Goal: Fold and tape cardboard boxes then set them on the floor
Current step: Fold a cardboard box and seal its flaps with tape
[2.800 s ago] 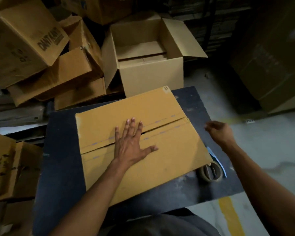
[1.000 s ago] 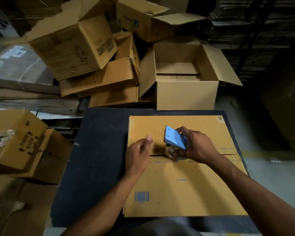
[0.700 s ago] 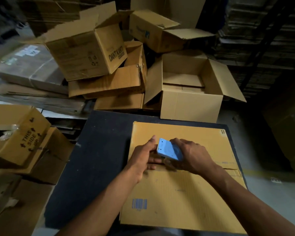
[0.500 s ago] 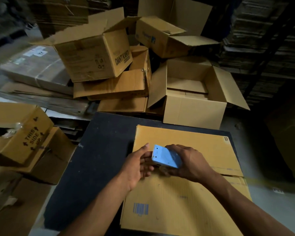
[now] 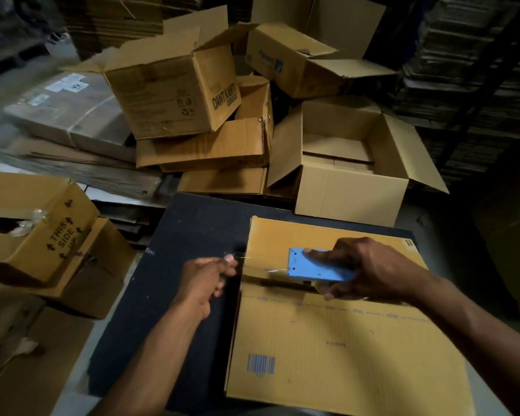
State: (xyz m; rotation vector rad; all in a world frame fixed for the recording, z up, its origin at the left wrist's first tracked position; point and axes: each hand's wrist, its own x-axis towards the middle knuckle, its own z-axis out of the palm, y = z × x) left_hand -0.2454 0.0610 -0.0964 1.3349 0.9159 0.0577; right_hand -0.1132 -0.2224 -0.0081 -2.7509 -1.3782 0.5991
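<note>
The black table point(image 5: 174, 265) carries the job, ringed on its far and left sides by a loose heap of open boxes point(image 5: 351, 163), well apart from the work; on the table's right half lies the box being taped point(image 5: 327, 340), flaps down, its centre seam running left to right under both hands. Should the box slide on the table as tape is pulled, the strip will likely run off the seam; nothing presses the flaps down at this moment, and the near flap looks slightly raised at the gap, so tape could bridge it with slack or seal it crooked.

The right hand point(image 5: 370, 268) is wrapped round the blue tape dispenser point(image 5: 315, 265), fingers curled over its plate, holding it just above the seam near the middle of the box; if the dispenser tilts or lifts, the tape may twist or tear early.

The left hand point(image 5: 206, 277) sits just off the box's left edge, thumb and fingers pinched on what appears to be the tape end point(image 5: 237, 258), a thin clear strip stretched toward the dispenser; it is faint, so I judge rather than see it plainly. If that pinch slips, the free end may spring back and stick to itself; if it is pressed down off-centre on the side wall, the whole run probably follows askew.
</note>
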